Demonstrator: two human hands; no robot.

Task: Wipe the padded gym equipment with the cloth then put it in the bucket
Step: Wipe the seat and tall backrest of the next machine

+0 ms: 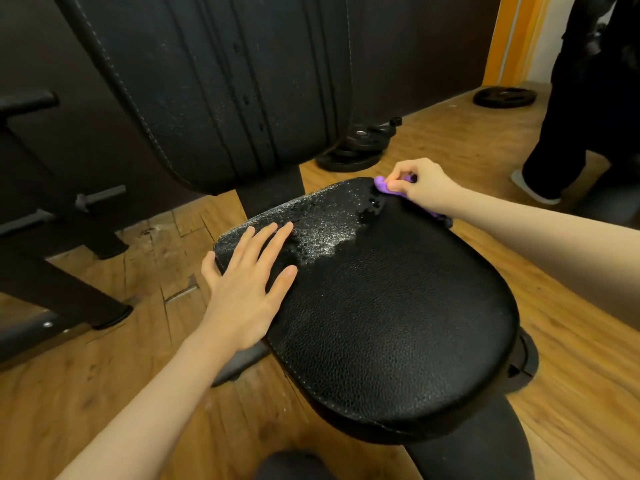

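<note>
I look down on a black padded seat (398, 306), rounded like a wide shield, covered in pebbled leather-look vinyl with pale stitching along its edge. My left hand (249, 285) lies flat on the seat's near-left edge, fingers straight and spread, bracing it. My right hand (419, 185) is at the far right corner, fingers curled tight around a small purple cloth (382, 184), bunched and soft-looking, pressed against the pad there. I judge the wiping well under way but unfinished: most of the seat nearer me is an even, dull black, while a band along the far edge between my hands carries glinting beads of liquid or speckled residue (329, 226). The upright back pad (214, 84), ribbed and stitched, also looks speckled, so it probably remains to be wiped. I see no bucket in view, so dropping the cloth in it is yet to come. Below is a worn wooden floor (104, 375), with black weight plates (353, 150) beyond
</note>
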